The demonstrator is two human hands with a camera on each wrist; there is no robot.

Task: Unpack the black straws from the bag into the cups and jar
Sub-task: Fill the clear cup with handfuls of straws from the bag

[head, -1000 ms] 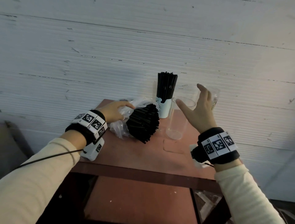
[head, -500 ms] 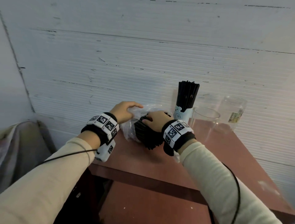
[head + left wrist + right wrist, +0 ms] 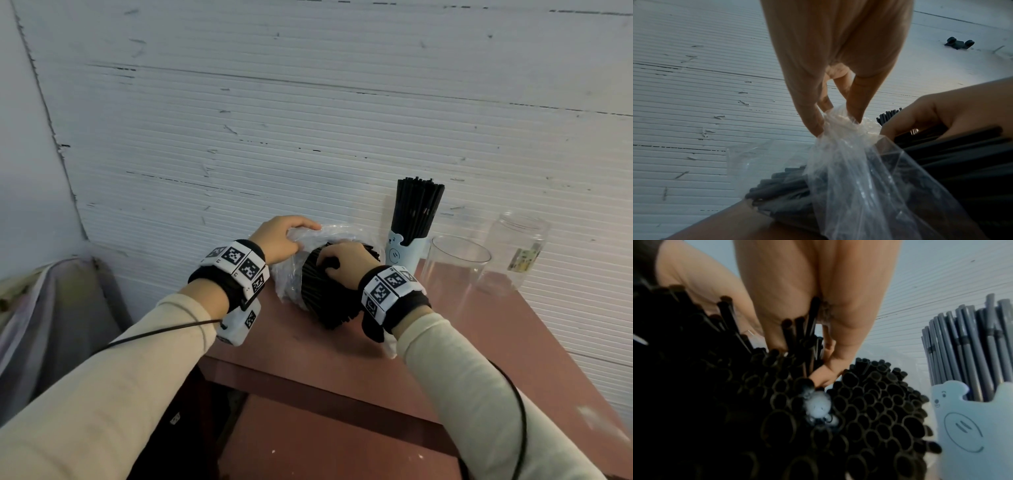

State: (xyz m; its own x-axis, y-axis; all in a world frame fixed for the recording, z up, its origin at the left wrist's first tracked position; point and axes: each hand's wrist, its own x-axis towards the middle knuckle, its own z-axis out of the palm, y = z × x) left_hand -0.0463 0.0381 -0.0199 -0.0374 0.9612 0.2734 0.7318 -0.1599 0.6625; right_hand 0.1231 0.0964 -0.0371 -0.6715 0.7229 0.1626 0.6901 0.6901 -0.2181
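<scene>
A clear plastic bag full of black straws lies on the reddish table. My left hand pinches the bag's bunched plastic at its far side. My right hand has its fingers curled into the open ends of the straw bundle, gripping a clump of them. Behind stands a light blue bear cup filled with upright straws. An empty clear cup and an empty clear jar stand to its right.
A white ribbed wall runs directly behind the table. A grey covered seat sits low at the left. The table's front edge lies below my wrists, with a lower shelf under it.
My right hand left the clear cup and swung left onto the straw bundle, where its fingers now dig in. The left hand kept its hold on the bag.
</scene>
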